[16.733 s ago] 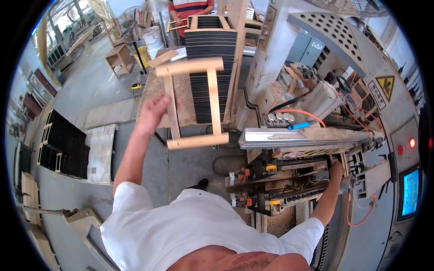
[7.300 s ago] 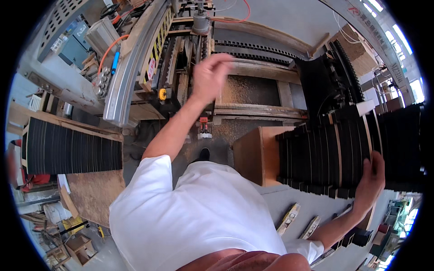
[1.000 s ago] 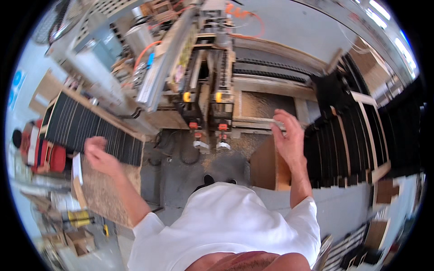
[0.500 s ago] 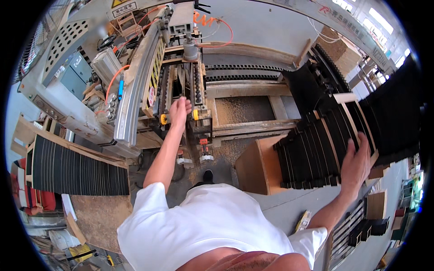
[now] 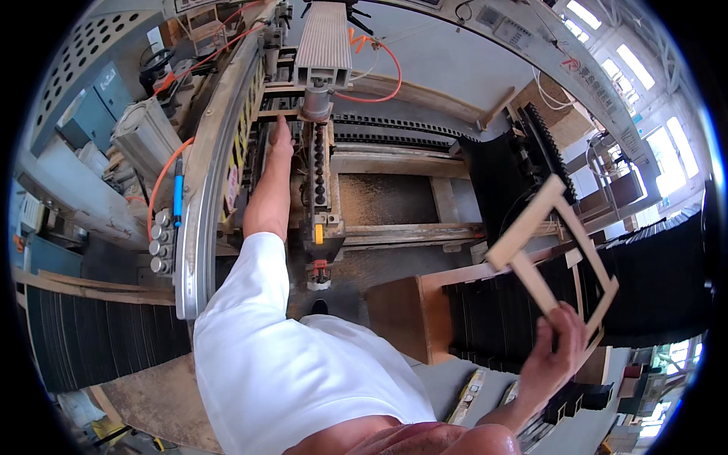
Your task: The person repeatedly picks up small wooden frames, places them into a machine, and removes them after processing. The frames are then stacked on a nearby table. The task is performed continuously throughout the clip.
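Note:
My right hand [image 5: 552, 350] is closed on a small pale wooden frame [image 5: 527, 222], gripping it by one long bar. The frame is tilted in the air above a stack of black-sided frames [image 5: 489, 322] on my right. My left arm stretches forward into the woodworking machine [image 5: 320, 171]. Between its rails, my left hand [image 5: 280, 142] is up against or very close to a wooden crosspiece [image 5: 277, 115]; whether it touches is unclear. Its fingers point away from me and are partly hidden, so its grip cannot be made out.
A metal beam [image 5: 203, 178] with a blue pen-like object [image 5: 178, 193] runs along my left. Another row of black-sided pieces [image 5: 98, 337] stands at the far left. A brown board-sided stand [image 5: 398, 311] is at the front right. Sawdust lies under the machine's wooden frame [image 5: 406, 163].
My right hand has lifted a wooden frame off the stack and brought it nearer. My left hand has moved farther forward into the machine. The whole view has shifted.

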{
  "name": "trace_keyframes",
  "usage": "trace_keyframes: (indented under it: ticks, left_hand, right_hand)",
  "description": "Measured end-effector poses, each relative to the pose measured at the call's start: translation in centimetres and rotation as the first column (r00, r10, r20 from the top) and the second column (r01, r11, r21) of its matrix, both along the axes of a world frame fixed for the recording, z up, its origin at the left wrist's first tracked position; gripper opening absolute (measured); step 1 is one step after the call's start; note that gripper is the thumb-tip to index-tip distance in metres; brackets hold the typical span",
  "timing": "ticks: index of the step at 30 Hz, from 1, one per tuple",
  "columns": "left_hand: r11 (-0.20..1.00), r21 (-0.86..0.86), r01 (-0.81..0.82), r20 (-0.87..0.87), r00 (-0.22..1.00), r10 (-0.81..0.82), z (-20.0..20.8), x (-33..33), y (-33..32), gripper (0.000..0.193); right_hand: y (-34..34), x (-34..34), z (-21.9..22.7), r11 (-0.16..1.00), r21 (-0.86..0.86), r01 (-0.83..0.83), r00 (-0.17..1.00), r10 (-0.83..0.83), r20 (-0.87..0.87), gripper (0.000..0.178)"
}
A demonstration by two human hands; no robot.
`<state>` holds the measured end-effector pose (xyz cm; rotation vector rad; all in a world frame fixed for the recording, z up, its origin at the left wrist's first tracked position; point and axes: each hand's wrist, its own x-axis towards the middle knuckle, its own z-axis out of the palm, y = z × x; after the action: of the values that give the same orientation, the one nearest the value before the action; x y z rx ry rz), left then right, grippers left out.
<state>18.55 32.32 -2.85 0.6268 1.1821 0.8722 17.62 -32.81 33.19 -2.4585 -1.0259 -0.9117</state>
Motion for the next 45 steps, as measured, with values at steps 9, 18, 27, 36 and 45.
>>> trace_keyframes:
  ticks: [9, 18, 27, 36, 45]
  left_hand:
    - [0.953, 0.032, -0.301, 0.347, 0.898, 0.272, -0.9, -0.2, 3.0, 0.036]
    - [0.966, 0.035, -0.257, 0.382, 0.896, 0.225, -0.5, -6.0, -11.4, 0.037]
    - [0.986, 0.160, -0.037, 0.615, 0.786, -0.070, 0.8, -14.0, -24.2, 0.028]
    - [0.962, 0.121, -0.243, 0.651, 0.751, 0.108, 0.1, -13.4, -26.1, 0.027]
    - [0.963, 0.118, -0.243, 0.513, 0.845, 0.151, 2.9, -20.2, -36.3, 0.033]
  right_hand:
    - [11.3, -0.4, -5.7, 0.886, 0.034, -0.462, 0.855, 0.455, -0.248, 0.023]
    - [23.1, 5.4, -14.7, 0.703, 0.139, -0.698, 0.647, 0.701, -0.300, 0.014]
    - [36.4, 4.4, -24.3, 0.423, 0.175, -0.889, 0.358, 0.881, -0.308, 0.012]
    - [38.1, 3.6, -26.4, 0.246, 0.024, -0.969, 0.216, 0.890, -0.402, 0.025]
    - [44.4, 4.2, -28.7, 0.358, 0.109, -0.927, 0.299, 0.884, -0.360, 0.023]
